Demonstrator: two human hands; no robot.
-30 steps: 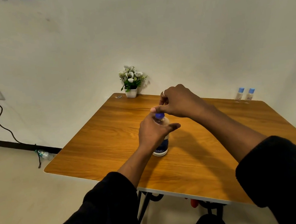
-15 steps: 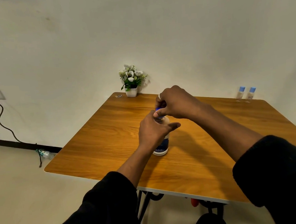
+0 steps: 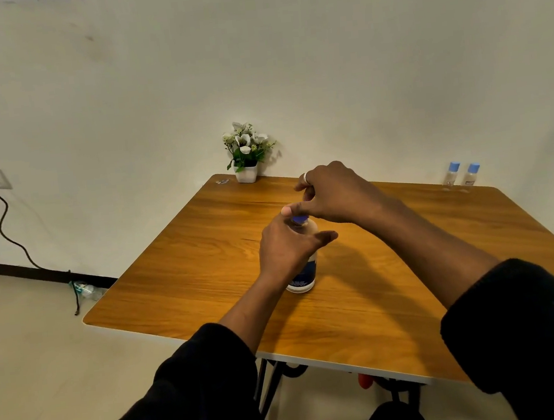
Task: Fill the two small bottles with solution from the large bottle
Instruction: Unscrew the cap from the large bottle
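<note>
Blue-capped: 1 large bottle (image 3: 304,275), left hand (image 3: 286,246) gripping | right fingers (image 3: 297,209) pinch cap (image 3: 299,220) | 2 small bottles (image 3: 461,175)

The left hand (image 3: 286,246) is wrapped around the upper body of a clear upright bottle, its thumb stretched out to the right. The right hand (image 3: 332,193) is arched just above it, thumb and fingertips pinched on the top; a ring is worn. Both forearms are bare below pushed-up black sleeves.
</note>
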